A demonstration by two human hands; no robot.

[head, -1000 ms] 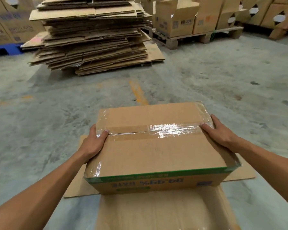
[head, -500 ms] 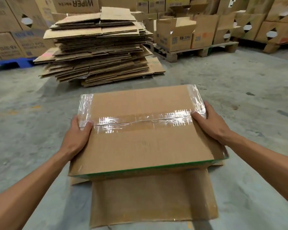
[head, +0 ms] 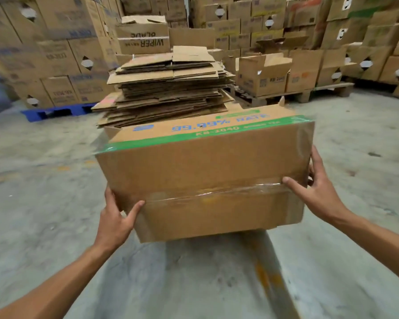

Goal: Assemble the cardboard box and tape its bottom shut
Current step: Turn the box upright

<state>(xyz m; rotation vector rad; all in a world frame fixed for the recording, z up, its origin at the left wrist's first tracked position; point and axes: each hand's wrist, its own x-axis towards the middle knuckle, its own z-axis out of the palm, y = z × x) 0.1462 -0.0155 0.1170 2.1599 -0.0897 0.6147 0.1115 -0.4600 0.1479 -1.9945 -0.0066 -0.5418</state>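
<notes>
I hold a brown cardboard box [head: 200, 171] up in the air in front of me, tilted so its taped bottom faces me. Clear tape [head: 217, 192] runs across the middle seam and wraps over the side edges. A green stripe and blue print "99.99% RATE" show on the side turned upward. My left hand [head: 115, 217] grips the box's lower left edge, thumb on the taped face. My right hand [head: 316, 187] grips the right edge, thumb at the end of the tape.
A tall stack of flattened cartons [head: 168, 86] lies on the concrete floor just behind the box. Open boxes on a wooden pallet [head: 293, 95] stand at the right, a blue pallet [head: 55, 111] at the left. Stacked cartons [head: 309, 24] wall the back.
Both hands lifted the box off the flat cardboard on the floor and tipped it away from me, so the taped bottom now faces me. My view rose toward the stacks.
</notes>
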